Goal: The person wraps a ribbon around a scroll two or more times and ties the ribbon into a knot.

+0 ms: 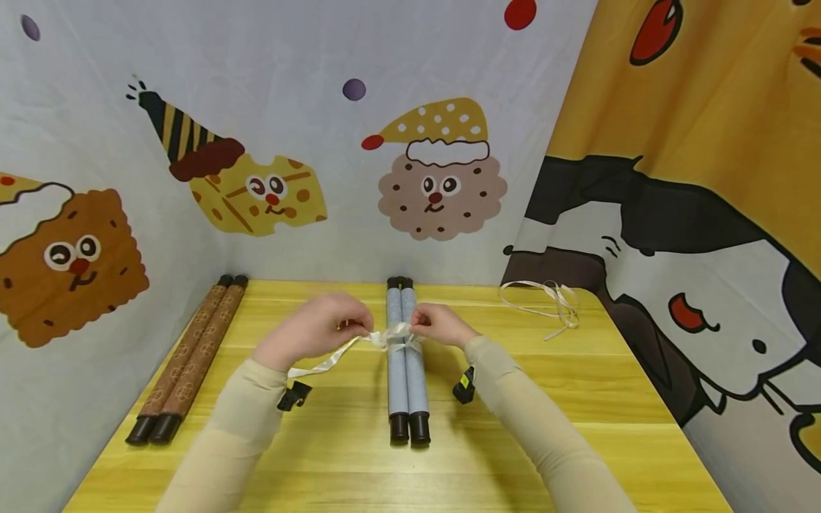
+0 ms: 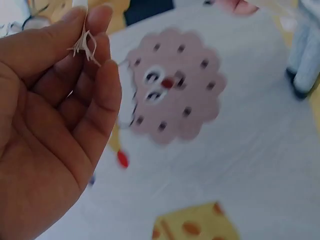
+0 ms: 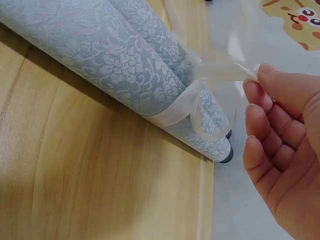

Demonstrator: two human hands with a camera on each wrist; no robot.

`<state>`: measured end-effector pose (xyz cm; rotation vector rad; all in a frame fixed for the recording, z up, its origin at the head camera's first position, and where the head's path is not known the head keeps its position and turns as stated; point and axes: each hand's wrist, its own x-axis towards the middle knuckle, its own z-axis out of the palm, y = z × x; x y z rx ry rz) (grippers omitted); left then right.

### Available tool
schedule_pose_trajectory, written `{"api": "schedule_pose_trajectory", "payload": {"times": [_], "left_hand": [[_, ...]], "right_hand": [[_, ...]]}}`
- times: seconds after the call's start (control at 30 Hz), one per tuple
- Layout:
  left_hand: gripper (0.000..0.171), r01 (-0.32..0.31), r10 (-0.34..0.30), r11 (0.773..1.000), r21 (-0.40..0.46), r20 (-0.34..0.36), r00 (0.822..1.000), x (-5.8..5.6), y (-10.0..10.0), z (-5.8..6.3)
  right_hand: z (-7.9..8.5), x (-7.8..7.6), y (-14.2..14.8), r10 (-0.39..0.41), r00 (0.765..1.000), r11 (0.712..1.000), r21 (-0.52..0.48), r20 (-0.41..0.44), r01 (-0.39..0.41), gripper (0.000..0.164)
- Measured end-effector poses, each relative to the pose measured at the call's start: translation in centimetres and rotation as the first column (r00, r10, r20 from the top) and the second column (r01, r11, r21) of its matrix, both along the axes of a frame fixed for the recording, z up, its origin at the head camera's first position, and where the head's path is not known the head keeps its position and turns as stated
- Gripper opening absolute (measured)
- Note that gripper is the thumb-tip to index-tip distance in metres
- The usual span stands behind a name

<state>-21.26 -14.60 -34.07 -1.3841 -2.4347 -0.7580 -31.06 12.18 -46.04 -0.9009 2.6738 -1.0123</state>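
On tabletop [image 1: 346,463], two blue scrolls [image 1: 398,381] lie side by side, ribbon [image 3: 177,108] around them — left hand [image 1: 312,326] and right hand [image 1: 445,325], fingers pinching it — best drawn evenly, kept flat and snug.

Left hand [image 1: 321,325] and right hand [image 1: 444,326] pinch white ribbon [image 1: 396,330] around blue rolls [image 1: 398,381].

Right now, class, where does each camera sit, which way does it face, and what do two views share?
Head: worn on the head, facing forward and down at the blue rolls; left grip, right grip and both sleeves show.
Left wrist: on that wrist, facing past the left grip toward printed cloth; part of the right grip shows.
Right wrist: on that wrist, facing the ribbon and tabletop; right grip showing.
Shared: both wrist views show the blue rolls.
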Motion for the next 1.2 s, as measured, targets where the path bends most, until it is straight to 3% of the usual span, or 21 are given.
{"api": "schedule_pose_trajectory", "payload": {"times": [0.17, 0.27, 0.43, 0.57, 0.67, 0.83, 0.97, 1.1, 1.2], "left_hand": [[0.010, 0.098, -0.087, 0.994, -0.051, 0.175, 0.981, 0.5, 2.9, -2.5], [0.008, 0.096, -0.086, 0.995, -0.030, 0.245, 0.966, 1.2, 4.8, -4.4], [0.007, -0.012, 0.003, 1.000, 0.025, 0.330, 0.944, 1.9, 7.6, -7.6], [0.006, -0.105, 0.077, 0.993, 0.053, 0.381, 0.921, 1.7, 9.4, -10.1], [0.003, -0.140, 0.107, 0.989, 0.054, 0.398, 0.911, 1.4, 10.1, -11.6], [0.014, -0.170, 0.143, 0.985, 0.038, 0.386, 0.912, 0.7, 9.9, -12.6], [0.013, -0.253, 0.212, 0.965, 0.061, 0.380, 0.900, -0.2, 8.9, -12.5], [0.011, -0.377, 0.317, 0.922, 0.091, 0.384, 0.867, -1.5, 7.7, -12.2], [0.013, -0.469, 0.399, 0.878, 0.097, 0.393, 0.828, -2.5, 7.1, -12.2]], "right_hand": [[0.1, 0.1, 0.0, 0.015, 1.000, 1.000, -0.002, -0.016, -0.015, 0.013], [0.2, 0.2, -0.1, 0.026, 0.999, 1.000, 0.008, -0.018, -0.026, 0.013], [0.0, 0.0, -0.3, 0.055, 0.998, 0.998, 0.032, -0.015, -0.054, 0.013], [0.0, 0.0, -0.2, 0.062, 0.998, 0.997, 0.036, -0.005, -0.061, 0.014], [0.1, 0.1, -0.1, 0.063, 0.998, 0.997, 0.034, -0.001, -0.063, 0.014], [0.0, 0.1, -0.1, 0.067, 0.998, 0.997, 0.023, -0.011, -0.067, 0.013], [-0.1, 0.1, -0.1, 0.062, 0.998, 0.998, 0.020, -0.019, -0.062, 0.013], [0.0, 0.1, -0.2, 0.057, 0.998, 0.998, 0.015, -0.038, -0.057, 0.013], [0.1, 0.2, -0.3, 0.047, 0.998, 0.999, 0.009, -0.043, -0.047, 0.013]]}}
